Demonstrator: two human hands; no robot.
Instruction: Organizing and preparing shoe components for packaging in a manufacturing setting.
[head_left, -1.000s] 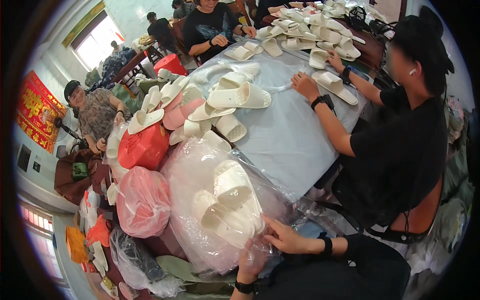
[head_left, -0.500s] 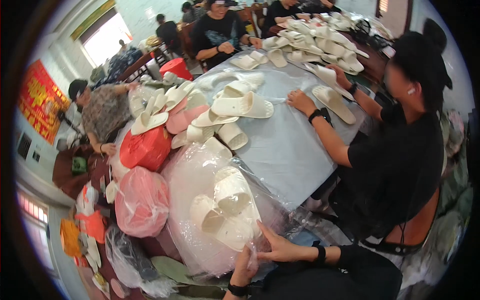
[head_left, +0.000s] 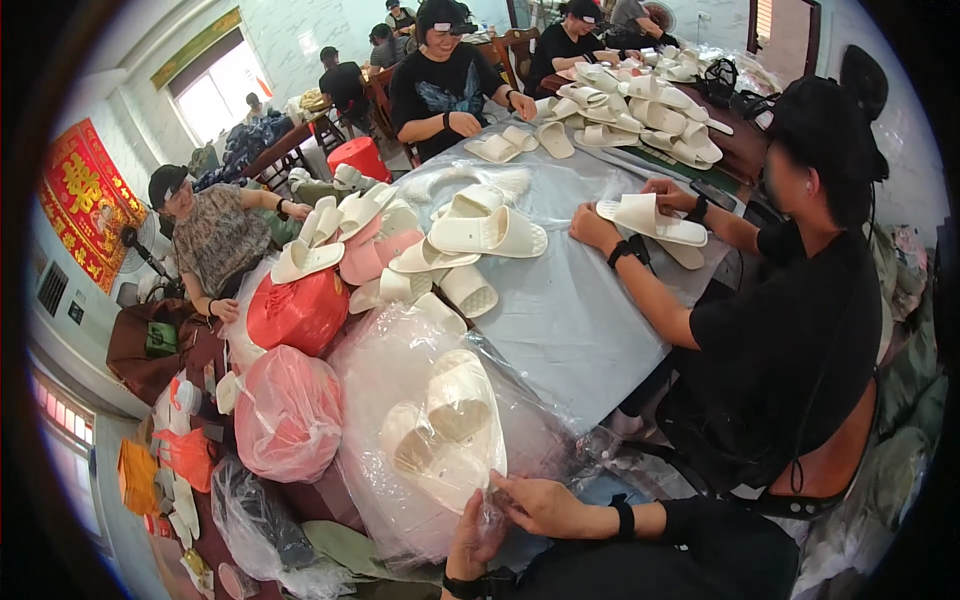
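A pair of cream slippers [head_left: 452,425] lies in front of me, partly overlapping, under what looks like a clear plastic bag [head_left: 380,350]. At the slippers' near end, my left hand [head_left: 470,538] pinches the bag's edge, its fingertips close to the heel. My right hand [head_left: 542,507] is closed on the bag just to the right, with thumb and fingers drawn together. Glare on the film makes the bag's opening hard to make out.
Loose cream slippers [head_left: 490,235] and a pink slipper [head_left: 375,255] are piled beyond the bag. Red twine rolls [head_left: 295,310] and a pink bundle [head_left: 287,412] stand at left. A co-worker [head_left: 800,270] at right handles a slipper [head_left: 655,218]; others sit around the table [head_left: 570,340].
My right hand's fingers have drawn in from spread beside the heel to closed at the bag's edge. The co-worker at right has lowered a tilted slipper over another. The view has shifted slightly.
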